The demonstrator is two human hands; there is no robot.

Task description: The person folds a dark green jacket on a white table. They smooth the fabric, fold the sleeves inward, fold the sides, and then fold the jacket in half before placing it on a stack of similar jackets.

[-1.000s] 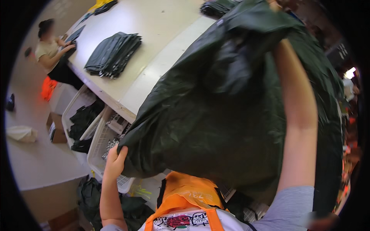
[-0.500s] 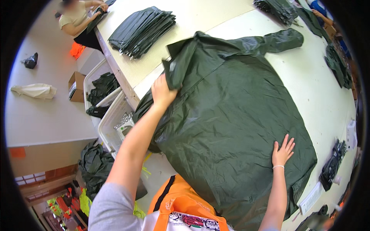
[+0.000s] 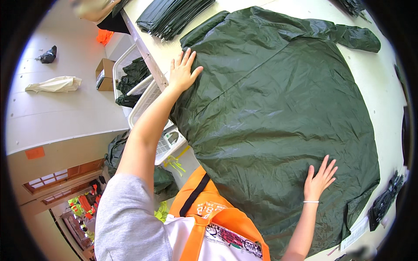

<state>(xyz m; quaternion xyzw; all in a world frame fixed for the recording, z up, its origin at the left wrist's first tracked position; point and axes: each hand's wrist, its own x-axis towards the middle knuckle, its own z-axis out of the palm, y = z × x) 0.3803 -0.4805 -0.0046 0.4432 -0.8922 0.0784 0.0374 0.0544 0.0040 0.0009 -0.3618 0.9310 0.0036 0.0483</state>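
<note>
Spread flatter now, green raincoat (image 3: pixel 278 108) lies under both hands' fingers (image 3: pixel 324 167) (splayed).

A large dark green raincoat (image 3: pixel 278 108) is lying spread flat across the pale table (image 3: pixel 379 82), sleeves pointing outward at its far end. The person's left hand (image 3: pixel 183 71) is pressing palm-down on the garment's left edge, fingers splayed. The right hand (image 3: pixel 320 178) is resting flat near the lower hem. A stack of folded dark garments (image 3: pixel 172 17) is sitting beyond. White baskets (image 3: pixel 143 98) are standing beside the table.
</note>
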